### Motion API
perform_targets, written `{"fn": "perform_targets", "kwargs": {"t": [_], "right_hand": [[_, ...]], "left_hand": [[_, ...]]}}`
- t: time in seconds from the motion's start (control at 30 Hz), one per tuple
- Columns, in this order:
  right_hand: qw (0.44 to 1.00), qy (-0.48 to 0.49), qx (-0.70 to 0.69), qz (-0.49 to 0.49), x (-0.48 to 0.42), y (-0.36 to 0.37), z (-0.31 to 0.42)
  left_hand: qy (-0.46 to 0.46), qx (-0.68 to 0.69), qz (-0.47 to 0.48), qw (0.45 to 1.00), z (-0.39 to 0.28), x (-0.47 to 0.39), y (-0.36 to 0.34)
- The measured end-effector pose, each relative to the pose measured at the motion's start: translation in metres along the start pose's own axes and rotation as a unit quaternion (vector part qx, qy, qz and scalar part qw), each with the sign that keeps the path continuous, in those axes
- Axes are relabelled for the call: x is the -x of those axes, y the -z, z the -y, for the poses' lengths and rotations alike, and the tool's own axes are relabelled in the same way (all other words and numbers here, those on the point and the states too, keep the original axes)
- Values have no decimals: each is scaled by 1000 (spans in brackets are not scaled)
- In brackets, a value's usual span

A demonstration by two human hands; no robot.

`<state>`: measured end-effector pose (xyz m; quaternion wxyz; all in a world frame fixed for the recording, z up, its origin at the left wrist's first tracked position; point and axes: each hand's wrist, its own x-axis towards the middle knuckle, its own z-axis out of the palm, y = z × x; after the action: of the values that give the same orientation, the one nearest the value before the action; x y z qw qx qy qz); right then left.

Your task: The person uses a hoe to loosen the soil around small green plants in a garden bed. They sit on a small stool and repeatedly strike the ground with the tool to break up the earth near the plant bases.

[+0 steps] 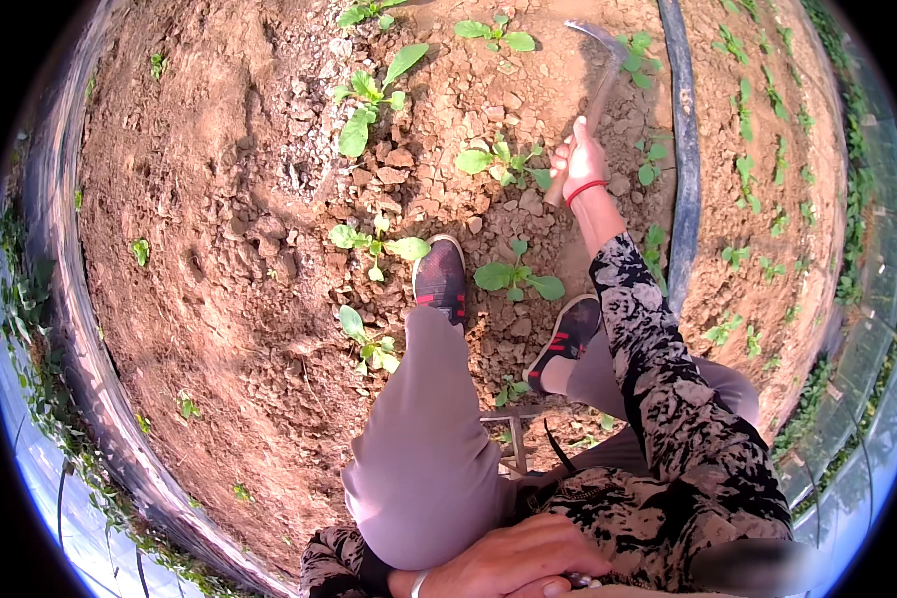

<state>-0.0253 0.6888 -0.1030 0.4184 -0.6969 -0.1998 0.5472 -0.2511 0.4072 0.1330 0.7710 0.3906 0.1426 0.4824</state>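
Observation:
My right hand (584,158) is closed around the wooden handle of a sickle-like hand tool (604,91), with a red cord at the wrist. The tool's curved metal blade reaches forward over dry soil, its base beside a leafy seedling (637,60). Another seedling (504,161) grows just left of this hand. My left hand (504,560) lies low across my lap, a pale band at its wrist. Its fingertips are partly hidden at the picture's lower edge, so whether it grips anything is unclear. Between my shoes stands one more seedling (518,275).
A dark irrigation hose (684,142) runs along my right, with rows of smaller seedlings (744,108) beyond. My left shoe (441,276) is close to a seedling (377,245). A low stool frame (518,441) shows beneath me. Clods (392,176) cover the soil.

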Motion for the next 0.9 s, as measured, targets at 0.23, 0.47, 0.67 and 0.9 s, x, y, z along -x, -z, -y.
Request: {"fn": "perform_targets", "kwargs": {"t": [0.23, 0.47, 0.67, 0.9], "right_hand": [[1000, -16, 18, -14, -94, -48, 34], [989, -128, -16, 67, -77, -78, -17], [979, -134, 48, 146, -56, -53, 0], [997, -37, 36, 50, -95, -36, 47]], "left_hand": [[16, -8, 4, 1000, 1, -12, 3], [21, 36, 24, 999, 9, -19, 6], [14, 61, 12, 998, 11, -14, 4], [18, 48, 40, 998, 12, -30, 23]]}}
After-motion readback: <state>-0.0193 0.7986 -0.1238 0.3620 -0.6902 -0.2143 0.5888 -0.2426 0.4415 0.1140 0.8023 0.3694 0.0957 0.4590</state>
